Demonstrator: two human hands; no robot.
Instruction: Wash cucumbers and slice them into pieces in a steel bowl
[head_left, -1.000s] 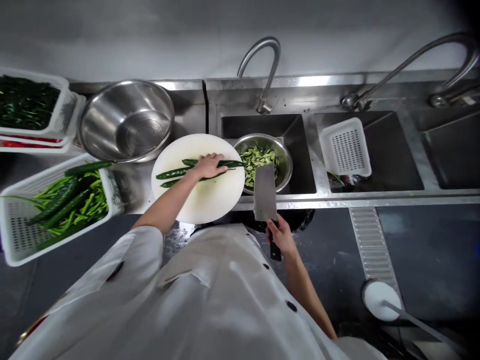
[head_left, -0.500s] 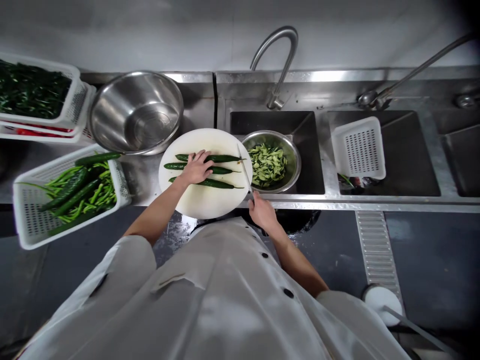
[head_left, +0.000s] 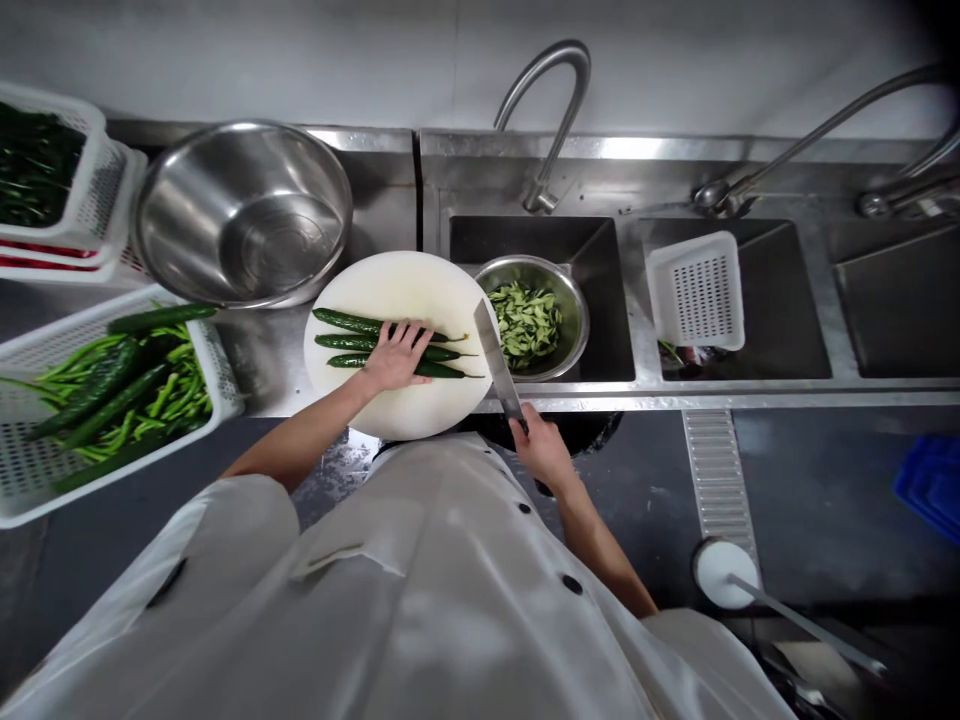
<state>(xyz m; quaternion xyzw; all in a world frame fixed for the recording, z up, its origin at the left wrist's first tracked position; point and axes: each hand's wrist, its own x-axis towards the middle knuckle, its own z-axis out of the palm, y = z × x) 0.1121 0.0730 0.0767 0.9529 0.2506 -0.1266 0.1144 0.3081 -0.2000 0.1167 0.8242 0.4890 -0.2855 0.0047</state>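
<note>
Three long dark green cucumbers (head_left: 349,342) lie side by side across a round white cutting board (head_left: 382,282), their thin ends towards the right. On top of them rests my left hand (head_left: 397,358), palm down with its fingers spread. My right hand (head_left: 541,448) is closed around the handle of a wide-bladed kitchen knife (head_left: 497,362). The blade slants over the right edge of the board, just beyond the cucumber tips and apart from them. Right beside it, a steel bowl (head_left: 579,330) holds many green slices (head_left: 525,322).
A white basket (head_left: 225,370) of cucumbers and green peppers stands at left, below a large steel basin (head_left: 300,235) and stacked baskets (head_left: 94,190). A faucet (head_left: 555,160) arches over the sink (head_left: 611,300). Another white basket (head_left: 697,290) sits in the second sink.
The knife's blade has turned from edge-on to showing its broad side, and my right hand has shifted slightly right and down. My left hand stays on the cucumbers, which have slid closer together.
</note>
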